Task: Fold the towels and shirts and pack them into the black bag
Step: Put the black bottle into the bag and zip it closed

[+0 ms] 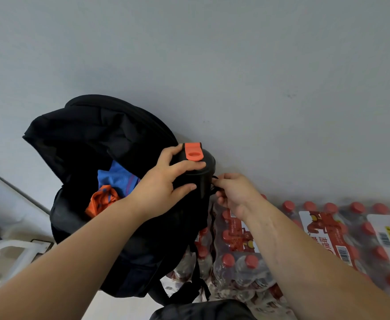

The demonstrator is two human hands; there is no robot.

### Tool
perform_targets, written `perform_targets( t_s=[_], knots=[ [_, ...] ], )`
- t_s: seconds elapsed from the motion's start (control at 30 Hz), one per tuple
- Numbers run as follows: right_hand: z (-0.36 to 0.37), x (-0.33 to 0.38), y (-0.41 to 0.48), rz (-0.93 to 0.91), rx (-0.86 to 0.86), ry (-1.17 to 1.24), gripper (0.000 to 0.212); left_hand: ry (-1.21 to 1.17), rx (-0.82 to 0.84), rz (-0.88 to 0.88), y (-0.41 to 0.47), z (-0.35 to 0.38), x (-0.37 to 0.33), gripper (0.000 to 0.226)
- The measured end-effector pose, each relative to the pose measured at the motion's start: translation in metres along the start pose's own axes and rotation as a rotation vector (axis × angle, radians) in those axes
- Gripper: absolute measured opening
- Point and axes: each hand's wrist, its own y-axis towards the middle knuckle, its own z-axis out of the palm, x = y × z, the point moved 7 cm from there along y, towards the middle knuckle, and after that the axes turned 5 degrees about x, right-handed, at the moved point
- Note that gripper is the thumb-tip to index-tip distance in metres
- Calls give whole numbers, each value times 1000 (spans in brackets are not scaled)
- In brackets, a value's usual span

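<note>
The left hand (163, 185) grasps a black cylindrical flask (206, 172) with an orange cap tab beside the open black fabric bag (85, 135), while the right hand (234, 191) pinches a small black strap (213, 187).

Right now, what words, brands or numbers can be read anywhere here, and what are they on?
Nothing reads clearly.
Red label on the bottle packs: large white Chinese characters, blurred and partly hidden.
White label: barcode, print too blurred.
Small label: print too small.
Black bag, black bottle: no text readable.
</note>
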Motion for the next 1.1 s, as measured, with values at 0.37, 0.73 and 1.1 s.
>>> perform_targets(
  t_s=[0.37, 0.73, 1.1],
  knots=[
    [0, -4, 4, 5, -42, 38, 23, 59, 162, -43, -17, 9, 8, 58],
    [-1, -15, -5, -34, -7, 53, 18, 181, 98, -74, -20, 20, -3, 55],
    [39, 69, -84, -763, -286, -396, 13, 304, -226, 153, -47, -53, -37, 30]
  ],
)
